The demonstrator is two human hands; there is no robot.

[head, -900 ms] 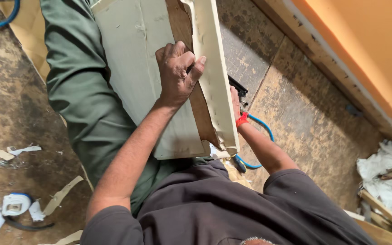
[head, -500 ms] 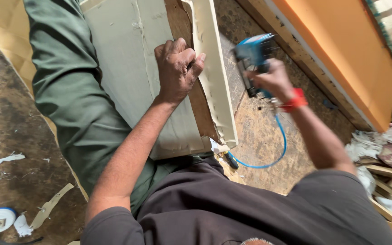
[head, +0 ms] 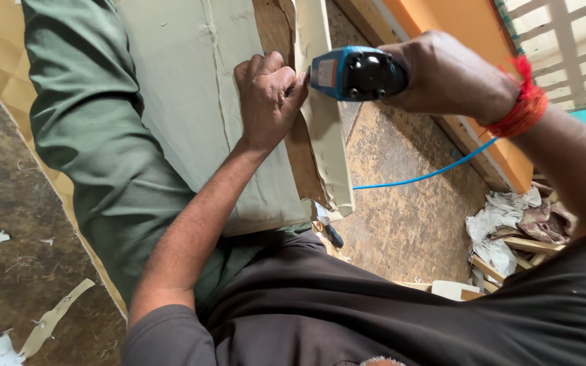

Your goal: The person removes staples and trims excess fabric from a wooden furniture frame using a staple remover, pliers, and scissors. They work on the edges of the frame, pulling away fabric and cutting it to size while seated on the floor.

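left hand (head: 269, 95) fisted, pinching 1 cream fabric strip (head: 323, 135) | right hand (head: 442, 74) gripping 1 blue power tool (head: 354, 73), nose beside left knuckles | 1 blue hose (head: 428, 175)

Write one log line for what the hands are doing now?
left hand: pressing cream fabric strip | right hand: holding blue staple gun at strip

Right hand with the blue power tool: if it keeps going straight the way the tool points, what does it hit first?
The right hand aims the blue tool leftward at the cream fabric strip, just beside the left hand. The strip likely comes first, though depth is unclear.
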